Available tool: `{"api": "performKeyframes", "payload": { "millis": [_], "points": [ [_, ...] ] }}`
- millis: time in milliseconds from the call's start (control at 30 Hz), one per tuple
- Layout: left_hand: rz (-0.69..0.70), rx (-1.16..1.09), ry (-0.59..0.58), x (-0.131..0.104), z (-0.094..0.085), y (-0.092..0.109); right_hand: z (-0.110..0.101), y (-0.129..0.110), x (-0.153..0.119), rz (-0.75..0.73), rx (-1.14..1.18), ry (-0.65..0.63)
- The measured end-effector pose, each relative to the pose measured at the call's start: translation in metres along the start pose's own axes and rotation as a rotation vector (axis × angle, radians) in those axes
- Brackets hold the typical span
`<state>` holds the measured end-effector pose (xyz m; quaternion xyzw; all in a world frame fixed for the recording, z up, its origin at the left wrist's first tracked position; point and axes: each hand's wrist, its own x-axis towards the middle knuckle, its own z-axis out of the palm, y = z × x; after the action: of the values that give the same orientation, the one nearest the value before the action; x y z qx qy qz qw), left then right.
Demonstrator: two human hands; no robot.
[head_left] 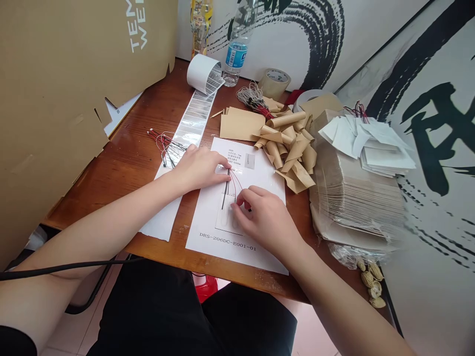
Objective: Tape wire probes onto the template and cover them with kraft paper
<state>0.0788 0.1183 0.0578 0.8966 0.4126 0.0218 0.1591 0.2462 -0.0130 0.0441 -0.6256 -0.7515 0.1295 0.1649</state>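
A white printed sheet (200,222) marked "DRS-206DC-E001-01" lies on the table, and both hands are over it. The thumb and fingertips of my left hand (200,168) are closed on a thin red and black wire (234,181) near the sheet's upper middle. Lower down, my right hand (261,212) pinches the other part of this wire between thumb and forefinger. Its tip there is partly hidden by the fingers. A dark straight line (224,196) runs down between the hands; whether it is printed or a lead I cannot tell.
More wires (165,146) lie on a label strip (195,116) at left. Brown paper pieces (291,143), a wire bundle (254,96), a tape roll (275,81) and a bottle (235,54) stand behind. Stacked cardboard (359,207) with white slips (371,141) is at right; a cardboard panel (74,89) at left.
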Motion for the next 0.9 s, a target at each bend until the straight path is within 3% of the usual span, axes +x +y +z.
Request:
{"api": "performKeyframes", "payload": {
  "millis": [467,733,900],
  "points": [
    [-0.002,0.0,-0.011,-0.001,-0.002,0.001,-0.006,-0.005,-0.011,0.096,0.033,0.035],
    [0.015,-0.005,0.022,0.0,0.002,-0.001,-0.005,0.001,-0.012,-0.035,-0.118,0.18],
    [0.024,0.032,0.031,-0.001,0.002,-0.001,0.0,0.002,-0.009,-0.174,-0.047,0.19]
  ]
}}
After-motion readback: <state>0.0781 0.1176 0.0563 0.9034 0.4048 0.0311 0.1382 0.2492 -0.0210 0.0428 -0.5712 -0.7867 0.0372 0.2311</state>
